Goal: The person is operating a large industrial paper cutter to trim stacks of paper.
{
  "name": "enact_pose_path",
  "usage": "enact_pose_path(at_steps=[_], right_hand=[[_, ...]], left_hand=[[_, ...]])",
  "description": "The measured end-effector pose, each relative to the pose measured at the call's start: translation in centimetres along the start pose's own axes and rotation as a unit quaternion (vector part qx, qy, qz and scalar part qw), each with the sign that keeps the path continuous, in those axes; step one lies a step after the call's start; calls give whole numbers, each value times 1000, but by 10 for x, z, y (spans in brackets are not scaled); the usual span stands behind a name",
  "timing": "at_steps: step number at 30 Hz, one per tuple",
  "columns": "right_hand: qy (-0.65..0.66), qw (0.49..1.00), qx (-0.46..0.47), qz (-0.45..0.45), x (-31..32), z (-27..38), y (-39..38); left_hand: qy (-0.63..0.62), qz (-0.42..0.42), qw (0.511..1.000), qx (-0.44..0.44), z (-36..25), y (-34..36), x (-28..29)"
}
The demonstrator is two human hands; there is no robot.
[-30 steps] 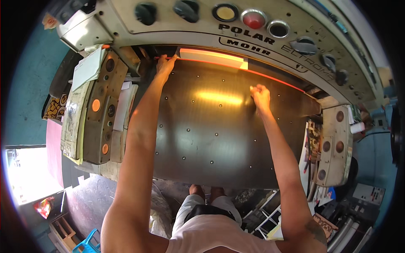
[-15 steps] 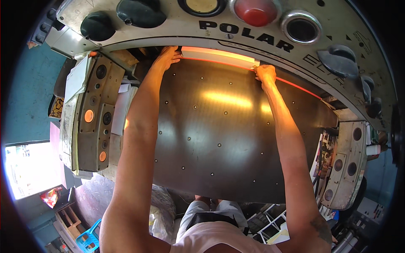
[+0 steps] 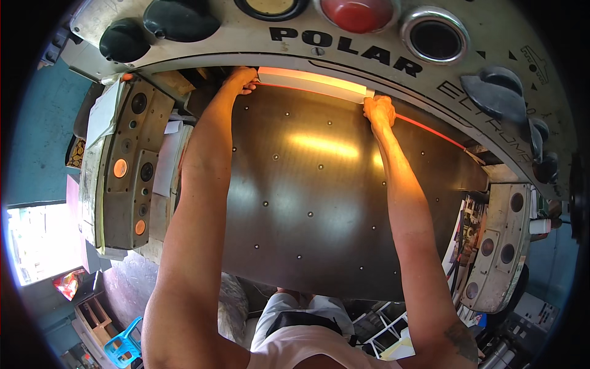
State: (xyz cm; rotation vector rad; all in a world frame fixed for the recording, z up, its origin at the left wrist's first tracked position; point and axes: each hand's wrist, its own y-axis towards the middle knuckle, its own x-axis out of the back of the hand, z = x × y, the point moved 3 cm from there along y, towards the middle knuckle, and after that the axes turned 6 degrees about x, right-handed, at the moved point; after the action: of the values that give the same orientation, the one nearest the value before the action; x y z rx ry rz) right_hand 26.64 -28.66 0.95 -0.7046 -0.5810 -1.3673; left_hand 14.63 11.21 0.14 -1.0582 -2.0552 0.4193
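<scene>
A long, narrow stack of white paper (image 3: 310, 83) lies at the far end of the dark metal table (image 3: 289, 190), under the front beam of a paper cutting machine. My left hand (image 3: 241, 80) is at the left end of the stack, its fingers curled against the corner. At the right end my right hand (image 3: 379, 111) is closed, knuckles up, with its fingertips hidden at the paper's edge. Both arms reach forward over the table. A red light line (image 3: 430, 131) crosses the table to the right of my right hand.
Above hangs the machine's grey panel (image 3: 344, 43) with dark knobs and a red button (image 3: 357, 13). Side consoles stand left (image 3: 128, 166) and right (image 3: 501, 246), the left one with papers (image 3: 107, 114) on top. A blue plastic chair (image 3: 125, 345) is at lower left.
The stack's front edge has come slightly nearer, covering most of the red line in front of it. Both hands stay at its ends. The view has shifted a little.
</scene>
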Motion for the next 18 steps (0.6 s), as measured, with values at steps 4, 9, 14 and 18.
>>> enact_pose_path(at_steps=[4,9,14,18], right_hand=[[-25,999,14,21,8,-1,-20],[-38,998,49,8,31,-27,-70],[-59,992,112,4,52,-62,-142],[-72,993,86,26,76,-83,-215]], left_hand=[[125,-45,989,-59,2,-5,1],[154,-40,973,-168,24,-49,-10],[205,-104,953,-197,98,-130,-19],[169,-137,955,-204,159,-220,-25]])
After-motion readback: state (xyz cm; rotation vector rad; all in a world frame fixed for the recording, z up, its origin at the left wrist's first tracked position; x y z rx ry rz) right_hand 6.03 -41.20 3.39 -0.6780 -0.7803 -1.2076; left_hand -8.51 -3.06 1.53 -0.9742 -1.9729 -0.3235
